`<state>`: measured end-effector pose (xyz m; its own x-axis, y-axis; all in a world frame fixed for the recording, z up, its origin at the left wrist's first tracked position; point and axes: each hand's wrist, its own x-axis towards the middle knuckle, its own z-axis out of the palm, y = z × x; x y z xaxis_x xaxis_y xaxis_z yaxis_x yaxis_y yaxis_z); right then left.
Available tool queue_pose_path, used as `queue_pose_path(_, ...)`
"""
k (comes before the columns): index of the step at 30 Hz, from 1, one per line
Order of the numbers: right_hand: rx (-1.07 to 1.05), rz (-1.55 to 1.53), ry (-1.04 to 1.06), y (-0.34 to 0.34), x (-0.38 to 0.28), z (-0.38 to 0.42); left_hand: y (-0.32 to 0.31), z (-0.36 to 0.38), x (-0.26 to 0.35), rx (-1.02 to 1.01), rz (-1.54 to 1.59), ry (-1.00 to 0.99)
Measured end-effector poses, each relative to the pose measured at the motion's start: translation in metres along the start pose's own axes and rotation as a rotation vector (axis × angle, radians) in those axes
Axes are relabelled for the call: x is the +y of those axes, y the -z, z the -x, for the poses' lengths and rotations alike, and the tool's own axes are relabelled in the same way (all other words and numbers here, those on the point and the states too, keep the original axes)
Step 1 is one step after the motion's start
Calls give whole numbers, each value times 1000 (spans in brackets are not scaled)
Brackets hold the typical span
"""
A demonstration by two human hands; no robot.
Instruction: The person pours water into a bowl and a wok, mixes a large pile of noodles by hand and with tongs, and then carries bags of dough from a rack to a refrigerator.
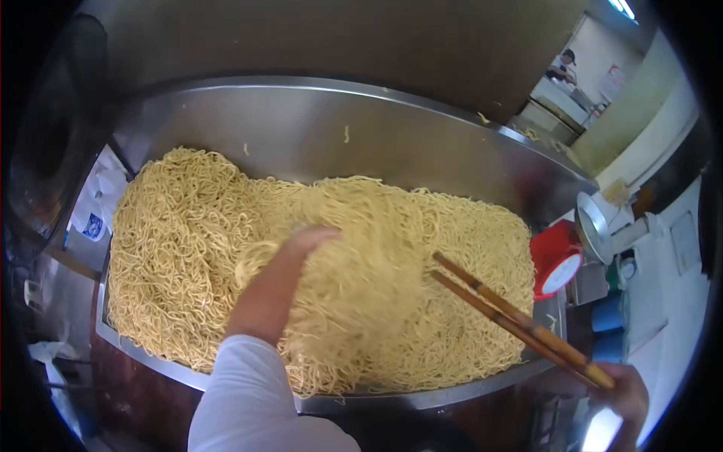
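Observation:
A big heap of yellow noodles fills a long metal tray. My left hand reaches into the middle of the heap, its fingers smeared by motion and partly hidden among the noodles. Just to its right, a mass of noodles is blurred as it moves. At the lower right, my right hand is closed round the thick ends of a pair of long bamboo chopsticks. Their tips point left and lie apart at the right part of the heap.
A red dial scale with a metal pan stands by the tray's right end. Stray noodles cling to the tray's tall back wall. Blue containers sit at the right. Far back at the upper right, another person stands at a counter.

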<state>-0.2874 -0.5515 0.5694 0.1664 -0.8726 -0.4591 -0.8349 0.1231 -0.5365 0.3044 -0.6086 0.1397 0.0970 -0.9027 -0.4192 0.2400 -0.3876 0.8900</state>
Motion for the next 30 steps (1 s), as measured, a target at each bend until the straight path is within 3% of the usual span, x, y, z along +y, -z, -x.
queue_pose_path(1,-75,223,96,-15,-15,-35,-33,24,30,-18,-175,15)
queue_pose_path(2,-164,291,11,-39,-42,-70,-67,62,67,-32,-344,32)
queue_pose_path(3,-254,275,-159,-67,-55,-117,-80,72,80,5,-250,-91)
queue_pose_path(4,-269,407,101,-106,-69,-162,-86,84,89,34,-159,-205)
queue_pose_path(5,-292,488,205,-147,-106,-190,-85,99,108,73,-96,-135)
queue_pose_path(6,-412,333,151,-177,-136,-219,-83,113,137,110,-39,-67)
queue_pose_path(8,-438,280,350,-217,-196,-204,-81,157,204,216,-288,-144)
queue_pose_path(10,-427,317,511,-246,-176,-219,-72,159,223,383,-470,-238)
queue_pose_path(11,-420,312,504,-245,-162,-213,-60,148,217,372,-474,-241)
queue_pose_path(13,-396,296,530,-244,-123,-196,-37,115,183,485,-881,-566)
queue_pose_path(14,-336,323,579,-229,-102,-185,-42,125,175,489,-874,-560)
queue_pose_path(15,-280,346,629,-202,-84,-171,-53,147,162,428,-945,-425)
queue_pose_path(16,-325,295,566,-171,-78,-151,-64,167,142,362,-1014,-283)
queue_pose_path(17,-293,384,411,-138,-75,-131,-70,185,108,382,-1141,-319)
queue_pose_path(18,-304,447,206,-105,-73,-113,-90,216,82,489,-1348,-362)
queue_pose_path(19,-279,400,245,-71,-44,-107,-96,239,36,525,-1353,-570)
queue_pose_path(20,-271,376,245,-43,-41,-89,-113,268,13,371,-1404,-442)
queue_pose_path(23,-346,188,86,18,-6,-72,-130,284,-55,238,-1210,-352)
queue_pose_path(25,-419,291,-174,20,-14,-70,-106,249,-63,371,-1666,-229)
queue_pose_path(27,-437,503,46,-31,-26,-108,-77,190,-61,476,-1744,-92)
queue_pose_path(28,-363,693,53,-81,-78,-111,-65,173,-45,475,-1619,-10)
queue_pose_path(29,-332,694,353,-119,-65,-143,-55,160,-31,461,-1498,68)
queue_pose_path(30,-361,457,490,-155,-90,-138,-41,151,-20,526,-1443,45)
